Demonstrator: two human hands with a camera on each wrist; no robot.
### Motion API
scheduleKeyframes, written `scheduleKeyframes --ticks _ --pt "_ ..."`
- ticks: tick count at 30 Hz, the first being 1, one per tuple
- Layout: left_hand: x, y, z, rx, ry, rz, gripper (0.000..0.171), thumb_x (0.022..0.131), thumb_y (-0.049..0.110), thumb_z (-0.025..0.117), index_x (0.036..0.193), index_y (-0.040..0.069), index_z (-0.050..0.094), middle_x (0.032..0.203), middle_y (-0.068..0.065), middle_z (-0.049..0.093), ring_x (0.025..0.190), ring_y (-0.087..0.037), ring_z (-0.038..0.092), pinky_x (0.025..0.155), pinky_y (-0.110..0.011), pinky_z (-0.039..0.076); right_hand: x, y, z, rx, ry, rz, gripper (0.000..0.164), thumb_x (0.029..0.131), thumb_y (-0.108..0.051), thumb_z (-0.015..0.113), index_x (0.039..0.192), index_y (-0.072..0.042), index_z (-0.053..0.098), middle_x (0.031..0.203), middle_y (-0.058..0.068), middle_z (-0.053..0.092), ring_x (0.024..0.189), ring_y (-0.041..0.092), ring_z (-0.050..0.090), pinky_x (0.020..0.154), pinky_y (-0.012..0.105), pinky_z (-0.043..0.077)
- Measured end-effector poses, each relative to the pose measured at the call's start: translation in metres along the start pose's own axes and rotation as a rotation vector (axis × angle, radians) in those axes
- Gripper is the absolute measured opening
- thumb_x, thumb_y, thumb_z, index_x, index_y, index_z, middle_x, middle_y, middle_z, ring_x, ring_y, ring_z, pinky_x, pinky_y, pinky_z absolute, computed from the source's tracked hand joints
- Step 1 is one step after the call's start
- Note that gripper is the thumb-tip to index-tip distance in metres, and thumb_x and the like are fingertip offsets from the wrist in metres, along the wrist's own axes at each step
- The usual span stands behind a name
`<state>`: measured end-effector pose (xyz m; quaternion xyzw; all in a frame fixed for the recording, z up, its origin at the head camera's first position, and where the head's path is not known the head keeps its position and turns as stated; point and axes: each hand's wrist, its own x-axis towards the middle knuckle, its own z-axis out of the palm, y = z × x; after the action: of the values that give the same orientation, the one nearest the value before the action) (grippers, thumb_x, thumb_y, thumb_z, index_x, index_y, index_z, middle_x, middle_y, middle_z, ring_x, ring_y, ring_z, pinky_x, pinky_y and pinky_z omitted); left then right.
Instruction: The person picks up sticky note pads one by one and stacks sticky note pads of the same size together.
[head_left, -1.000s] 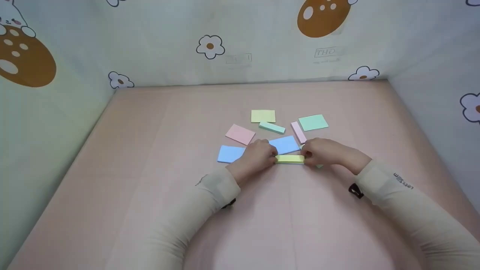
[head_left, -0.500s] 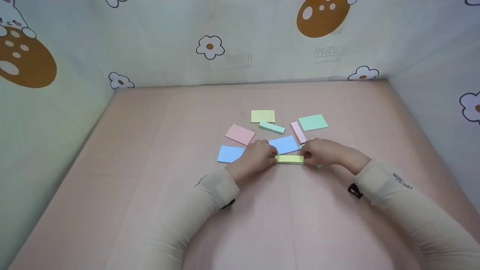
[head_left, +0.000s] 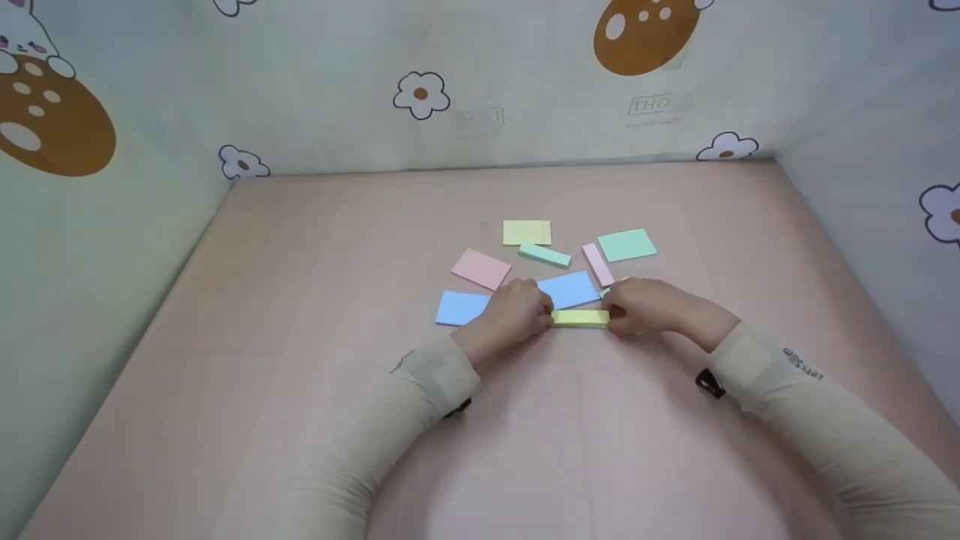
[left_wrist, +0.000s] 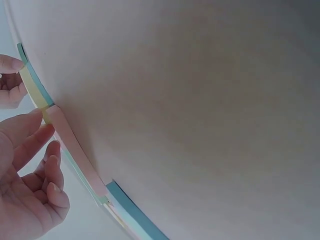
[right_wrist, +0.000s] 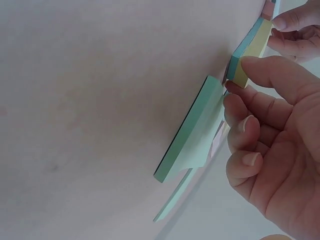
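In the head view my left hand (head_left: 508, 316) and right hand (head_left: 651, 305) pinch opposite ends of a narrow yellow sticky-note pad (head_left: 580, 319). The right wrist view shows a blue pad (right_wrist: 242, 52) lying flush along the yellow one, with thumb and fingertip at their end. A larger blue pad (head_left: 570, 289) lies just behind. By my left hand are another blue pad (head_left: 459, 307), partly covered by it, and, in the left wrist view, a pink strip (left_wrist: 77, 150). A thick green pad (right_wrist: 186, 132) sits beside my right hand's curled fingers.
Further back on the pink tabletop (head_left: 315, 262) lie a yellow pad (head_left: 526, 232), a narrow green pad (head_left: 544, 256), a pink pad (head_left: 481, 269), a narrow pink pad (head_left: 597, 265) and a green pad (head_left: 627, 245). A patterned wall covering (head_left: 525, 67) rises behind.
Both hands keep their grip on the yellow pad. The right hand and forearm shift very slightly; the pads stay where they were.
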<state>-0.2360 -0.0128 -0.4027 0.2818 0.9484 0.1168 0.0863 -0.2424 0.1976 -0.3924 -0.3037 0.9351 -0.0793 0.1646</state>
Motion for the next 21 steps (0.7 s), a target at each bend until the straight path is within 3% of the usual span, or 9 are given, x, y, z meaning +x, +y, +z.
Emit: scheduleKeyframes --ticks 10,21 --pt "-0.0006 -0.0003 0.0001 -0.052 -0.015 -0.061 0.024 0.089 0.019 0.057 0.107 0.009 0.069 0.097 -0.005 0.06 0.088 -0.016 0.05 0.079 -0.028 0.041 0.0011 -0.0008 -0.0006 0.001 -0.015 0.021 0.009 0.081 -0.008 0.062 0.086 -0.005 0.067 0.068 0.002 0.047 0.064 0.015 0.043 0.057 0.026 0.035" --pt "-0.0009 -0.0015 0.0007 -0.049 -0.013 -0.031 0.024 0.089 0.02 0.056 0.106 0.01 0.069 0.096 -0.004 0.062 0.088 -0.016 0.05 0.076 -0.026 0.041 -0.0008 -0.0011 -0.0006 0.022 -0.01 0.023 0.009 0.081 -0.009 0.062 0.087 -0.005 0.067 0.067 0.002 0.047 0.062 0.015 0.044 0.056 0.026 0.035"
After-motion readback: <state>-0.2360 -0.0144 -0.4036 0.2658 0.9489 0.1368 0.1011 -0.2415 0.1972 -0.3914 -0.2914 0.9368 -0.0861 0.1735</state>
